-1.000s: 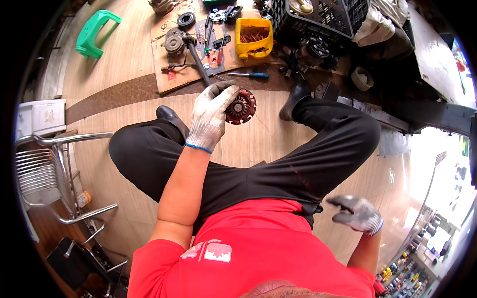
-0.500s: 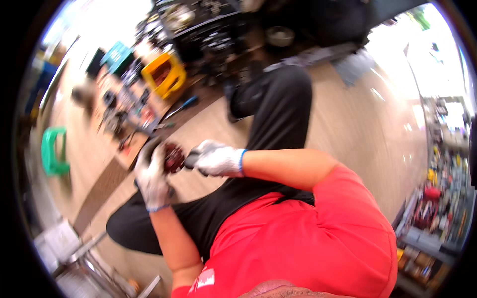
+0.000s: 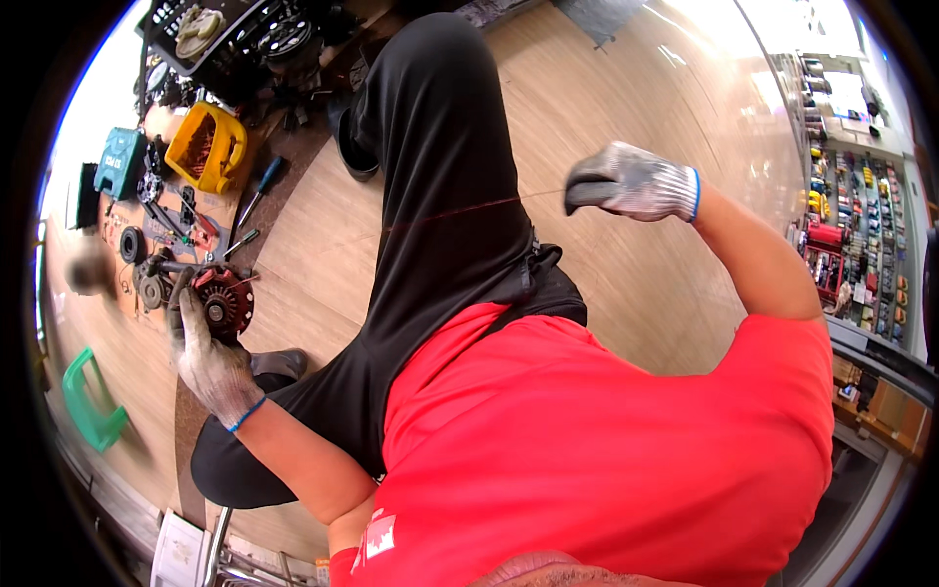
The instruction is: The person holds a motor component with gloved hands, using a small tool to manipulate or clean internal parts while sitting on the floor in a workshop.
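Note:
My left hand (image 3: 210, 364), in a grey-white work glove, is closed around a round motor stator (image 3: 227, 301) with dark red wire windings. It holds the part above the floor at my left, beside the bench board. My right hand (image 3: 618, 183), gloved too, is stretched far out to the right with its fingers pinched together. A thin reddish wire (image 3: 460, 209) runs from those fingers leftward across my black trouser leg. Its left stretch is too faint to follow all the way to the stator.
On the board at left lie a blue-handled screwdriver (image 3: 266, 178), a black ring (image 3: 131, 245) and several tools. Behind are a cut yellow jug (image 3: 208, 147) of reddish pieces, a teal case (image 3: 118, 163) and a black crate (image 3: 220, 61). A green stool (image 3: 93, 403) stands at far left.
My right hand has moved away from the stator, far to the right, and a wire now stretches from it. The left hand still holds the stator, now further left in view.

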{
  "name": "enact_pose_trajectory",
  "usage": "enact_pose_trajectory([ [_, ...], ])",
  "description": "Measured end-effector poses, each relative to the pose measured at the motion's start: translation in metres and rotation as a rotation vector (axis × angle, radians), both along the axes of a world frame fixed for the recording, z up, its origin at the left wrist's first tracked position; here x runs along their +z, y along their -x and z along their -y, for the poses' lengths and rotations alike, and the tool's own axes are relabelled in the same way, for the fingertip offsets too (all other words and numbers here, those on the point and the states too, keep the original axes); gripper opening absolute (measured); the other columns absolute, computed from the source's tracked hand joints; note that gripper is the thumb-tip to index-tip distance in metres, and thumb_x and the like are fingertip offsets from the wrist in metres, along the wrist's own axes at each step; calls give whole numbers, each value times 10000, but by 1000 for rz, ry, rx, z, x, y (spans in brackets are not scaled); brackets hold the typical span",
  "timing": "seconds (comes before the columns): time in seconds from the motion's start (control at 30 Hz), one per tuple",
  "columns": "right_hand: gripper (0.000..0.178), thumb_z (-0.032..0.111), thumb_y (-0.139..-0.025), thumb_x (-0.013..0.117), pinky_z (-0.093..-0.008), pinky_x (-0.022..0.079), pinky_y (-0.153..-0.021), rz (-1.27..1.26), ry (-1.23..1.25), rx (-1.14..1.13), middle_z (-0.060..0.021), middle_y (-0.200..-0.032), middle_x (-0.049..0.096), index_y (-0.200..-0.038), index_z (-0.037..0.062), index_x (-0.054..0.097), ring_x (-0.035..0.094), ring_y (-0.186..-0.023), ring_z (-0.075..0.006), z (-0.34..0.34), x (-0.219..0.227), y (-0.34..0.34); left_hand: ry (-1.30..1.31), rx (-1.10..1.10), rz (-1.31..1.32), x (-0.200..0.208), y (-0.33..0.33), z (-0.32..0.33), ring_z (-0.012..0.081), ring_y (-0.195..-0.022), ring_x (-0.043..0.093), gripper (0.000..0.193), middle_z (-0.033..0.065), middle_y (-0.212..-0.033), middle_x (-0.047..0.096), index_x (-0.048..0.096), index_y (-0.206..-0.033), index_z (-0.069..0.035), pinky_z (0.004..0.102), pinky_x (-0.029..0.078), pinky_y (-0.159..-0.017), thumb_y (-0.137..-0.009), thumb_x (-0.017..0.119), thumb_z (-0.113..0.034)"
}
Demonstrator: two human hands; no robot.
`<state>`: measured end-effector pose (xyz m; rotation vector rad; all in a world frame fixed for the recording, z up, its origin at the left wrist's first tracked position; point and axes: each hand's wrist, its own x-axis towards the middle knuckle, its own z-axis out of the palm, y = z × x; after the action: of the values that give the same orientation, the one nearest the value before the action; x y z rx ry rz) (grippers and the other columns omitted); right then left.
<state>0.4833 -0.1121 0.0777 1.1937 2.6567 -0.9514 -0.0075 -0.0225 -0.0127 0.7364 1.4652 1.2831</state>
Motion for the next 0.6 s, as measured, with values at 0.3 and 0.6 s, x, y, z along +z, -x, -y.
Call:
enact_pose_trajectory([
  [0.3, 361, 403, -955, 590, -312, 511, -645, 451, 897, -913, -54, -859, 712, -1147, 136, 740, 602, -658, -139, 69, -37, -83, -34, -116, 4, -27, 19, 9, 178, -974, 663, 341, 91, -1145, 669, 624, -1268, 19, 297, 553, -875, -1019, 607, -214],
  [0.6, 499, 317, -896, 701, -432, 541, -864, -367, -184, -464, -178, -1208, 682, -1336, 97, 614, 676, -1019, -353, -100, 51, 92, -22, -89, 171, 28, 12, 19, 183, -894, 692, 311, 117, -1035, 691, 613, -1229, 37, 304, 595, -793, -999, 623, -171],
])
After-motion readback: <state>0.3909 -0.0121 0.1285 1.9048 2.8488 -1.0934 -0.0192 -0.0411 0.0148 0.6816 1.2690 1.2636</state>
